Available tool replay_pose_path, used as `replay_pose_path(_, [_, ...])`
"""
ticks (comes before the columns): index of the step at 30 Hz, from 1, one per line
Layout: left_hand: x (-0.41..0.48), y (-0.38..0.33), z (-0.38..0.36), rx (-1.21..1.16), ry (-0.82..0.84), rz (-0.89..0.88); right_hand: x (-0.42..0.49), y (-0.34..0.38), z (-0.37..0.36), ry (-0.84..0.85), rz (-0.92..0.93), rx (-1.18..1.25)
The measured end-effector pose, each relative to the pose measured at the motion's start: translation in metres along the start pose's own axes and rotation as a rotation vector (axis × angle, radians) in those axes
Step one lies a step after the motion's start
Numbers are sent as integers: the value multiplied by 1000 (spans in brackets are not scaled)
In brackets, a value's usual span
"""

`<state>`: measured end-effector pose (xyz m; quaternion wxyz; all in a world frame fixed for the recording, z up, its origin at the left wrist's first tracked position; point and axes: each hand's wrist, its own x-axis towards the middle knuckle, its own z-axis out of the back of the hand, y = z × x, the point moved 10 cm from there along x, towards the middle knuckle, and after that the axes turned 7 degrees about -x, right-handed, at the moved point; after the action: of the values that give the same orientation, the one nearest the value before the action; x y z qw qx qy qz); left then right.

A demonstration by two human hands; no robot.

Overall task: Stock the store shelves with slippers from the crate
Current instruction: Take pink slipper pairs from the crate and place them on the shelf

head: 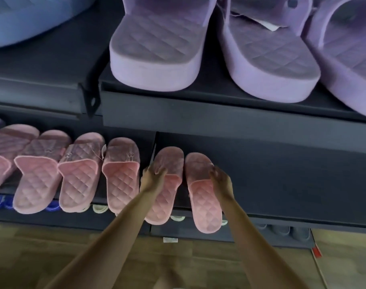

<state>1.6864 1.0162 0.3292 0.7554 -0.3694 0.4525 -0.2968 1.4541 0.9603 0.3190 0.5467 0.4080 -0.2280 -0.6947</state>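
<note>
Two pink quilted slippers sit side by side, toes pointing in, on the dark middle shelf [282,174], their heels overhanging its front edge. The left pink slipper [167,157] is gripped at its strap by the left hand [155,174], thumb across the top and fingers curled round the side at 9 o'clock. The right pink slipper [203,197] is held by the right hand [221,180], whose fingers curl against the strap's edge at 3 o'clock. The two slippers are just beside each other.

At 9 o'clock from the pair, a row of matching pink slippers [80,174] fills the same shelf. At 12 o'clock, the upper shelf [219,115] carries purple platform slippers [155,49], and a blue slipper [28,17] lies at 10 o'clock. Under the pair, at 6 o'clock, a lower shelf shows blue, white and grey slippers [282,229] above the wooden floor [53,247]
</note>
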Motion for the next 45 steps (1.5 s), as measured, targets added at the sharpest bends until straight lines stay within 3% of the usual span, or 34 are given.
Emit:
replay_pose_path(4, [-23,-21,12,-14,36,-148,-23,25,-2,26,96,-258])
replay_pose_path(8, [-56,-36,33,48,114,-198,-57,45,8,68,141,-341])
replay_pose_path(14, [-111,-68,85,313,119,-307,-121,93,19,156,249,-583])
replay_pose_path(19, [-162,-74,138,362,171,-400,-184,130,26,173,311,-630])
replay_pose_path(27, [-244,-81,236,485,130,-637,-303,187,13,52,461,-688])
replay_pose_path(35, [-311,-71,357,563,-1,-813,-402,249,-32,-49,623,-719])
replay_pose_path(45, [-364,-16,518,595,-306,-643,-477,348,-151,140,917,-770])
